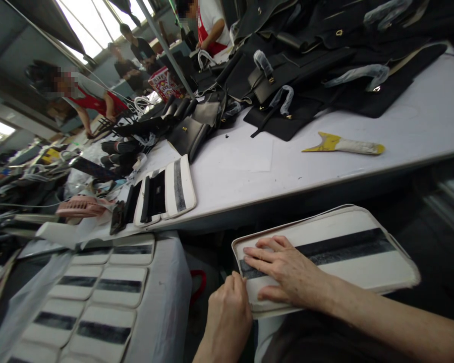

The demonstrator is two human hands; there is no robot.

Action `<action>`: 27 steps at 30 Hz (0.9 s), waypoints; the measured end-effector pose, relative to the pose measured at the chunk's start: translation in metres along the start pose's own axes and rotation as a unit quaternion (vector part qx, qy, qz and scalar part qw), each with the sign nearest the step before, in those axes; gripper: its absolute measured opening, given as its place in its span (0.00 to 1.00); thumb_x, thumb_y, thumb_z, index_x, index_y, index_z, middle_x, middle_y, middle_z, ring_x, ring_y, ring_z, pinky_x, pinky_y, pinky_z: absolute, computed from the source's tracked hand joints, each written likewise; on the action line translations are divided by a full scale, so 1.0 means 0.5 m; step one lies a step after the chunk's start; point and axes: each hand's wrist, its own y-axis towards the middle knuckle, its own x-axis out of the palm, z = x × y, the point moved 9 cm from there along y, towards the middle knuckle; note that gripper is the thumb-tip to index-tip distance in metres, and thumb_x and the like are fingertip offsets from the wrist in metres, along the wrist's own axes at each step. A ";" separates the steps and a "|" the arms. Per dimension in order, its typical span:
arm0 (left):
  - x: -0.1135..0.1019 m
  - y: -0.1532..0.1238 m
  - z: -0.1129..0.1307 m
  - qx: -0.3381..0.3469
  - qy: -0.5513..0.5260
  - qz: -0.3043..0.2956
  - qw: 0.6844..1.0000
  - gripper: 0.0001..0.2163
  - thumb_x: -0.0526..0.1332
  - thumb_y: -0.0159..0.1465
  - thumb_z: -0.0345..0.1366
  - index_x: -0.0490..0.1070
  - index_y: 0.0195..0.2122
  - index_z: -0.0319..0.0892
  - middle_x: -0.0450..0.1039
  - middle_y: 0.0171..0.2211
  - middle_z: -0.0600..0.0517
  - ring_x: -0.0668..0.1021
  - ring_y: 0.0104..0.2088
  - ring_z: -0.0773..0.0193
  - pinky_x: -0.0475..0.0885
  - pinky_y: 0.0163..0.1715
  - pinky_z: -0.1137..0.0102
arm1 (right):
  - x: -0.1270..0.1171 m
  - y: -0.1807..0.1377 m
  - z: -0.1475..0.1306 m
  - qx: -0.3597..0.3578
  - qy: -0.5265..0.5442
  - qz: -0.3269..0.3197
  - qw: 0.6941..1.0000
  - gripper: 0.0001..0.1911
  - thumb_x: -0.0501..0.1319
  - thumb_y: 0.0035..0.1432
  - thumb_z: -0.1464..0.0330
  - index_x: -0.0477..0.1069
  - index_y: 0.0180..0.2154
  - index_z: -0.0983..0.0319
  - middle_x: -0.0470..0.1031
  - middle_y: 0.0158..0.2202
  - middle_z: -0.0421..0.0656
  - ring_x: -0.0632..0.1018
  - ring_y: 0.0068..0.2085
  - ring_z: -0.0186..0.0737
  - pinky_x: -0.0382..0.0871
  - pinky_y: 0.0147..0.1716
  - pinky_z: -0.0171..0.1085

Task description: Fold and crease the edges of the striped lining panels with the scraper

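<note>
A stack or thick piece of cream-white bag panel [340,272] with rounded corners and a black stripe lies across my lap, below the table edge. My right hand [283,269] rests flat on its left part, fingers spread over the stripe and the white surface. At the panel's left edge, my left hand [230,310] is closed with its fingertips pinching the rim. What lies inside that pinch is hidden by the fingers.
Similar striped panels [119,286] lie in rows on a covered surface at left. The white table [245,176] ahead bears an opened white-and-black piece [179,186], a yellow scraper-like tool [342,144], black bags [283,113] with wrapped handles and a pink fan [81,205]. Several people work beyond.
</note>
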 end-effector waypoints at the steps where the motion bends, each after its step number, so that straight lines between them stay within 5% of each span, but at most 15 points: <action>1: -0.005 0.000 -0.006 -0.005 -0.046 0.005 0.999 0.12 0.48 0.68 0.28 0.71 0.36 0.37 0.73 0.27 0.48 0.78 0.26 0.60 0.67 0.24 0.71 | 0.000 0.000 0.000 0.000 0.001 -0.001 1.000 0.36 0.68 0.54 0.51 0.63 0.60 0.56 0.64 0.64 0.39 0.64 0.59 0.49 0.48 0.56 0.46; 5: 0.002 0.001 -0.065 -0.121 -0.301 -0.003 0.946 0.20 0.50 0.71 0.42 0.69 0.24 0.40 0.68 0.20 0.52 0.73 0.21 0.66 0.64 0.23 0.73 | 0.002 0.003 -0.001 -0.002 0.001 -0.004 1.000 0.36 0.68 0.53 0.51 0.63 0.60 0.57 0.64 0.64 0.41 0.64 0.59 0.50 0.50 0.56 0.47; 12: 0.096 -0.014 -0.108 -0.306 -0.636 -0.063 0.706 0.18 0.67 0.57 0.50 0.68 0.29 0.38 0.67 0.21 0.56 0.69 0.20 0.70 0.69 0.21 0.74 | 0.003 0.001 -0.001 0.002 -0.002 -0.007 1.000 0.36 0.69 0.52 0.53 0.64 0.60 0.57 0.65 0.63 0.44 0.64 0.59 0.52 0.52 0.55 0.48; 15: 0.117 -0.015 -0.101 -0.321 -0.692 -0.089 0.641 0.19 0.70 0.55 0.48 0.64 0.31 0.40 0.67 0.23 0.57 0.70 0.22 0.71 0.70 0.21 0.74 | 0.002 0.000 -0.001 0.000 -0.001 -0.007 1.000 0.37 0.69 0.52 0.53 0.64 0.60 0.57 0.64 0.64 0.43 0.64 0.59 0.51 0.52 0.56 0.48; 27: 0.113 0.012 -0.094 -0.285 -0.668 -0.207 0.655 0.18 0.67 0.59 0.47 0.59 0.32 0.43 0.65 0.24 0.60 0.72 0.23 0.70 0.75 0.26 0.69 | 0.008 0.000 0.005 0.007 0.016 -0.012 1.000 0.37 0.69 0.53 0.53 0.63 0.60 0.56 0.64 0.64 0.41 0.62 0.60 0.50 0.49 0.58 0.48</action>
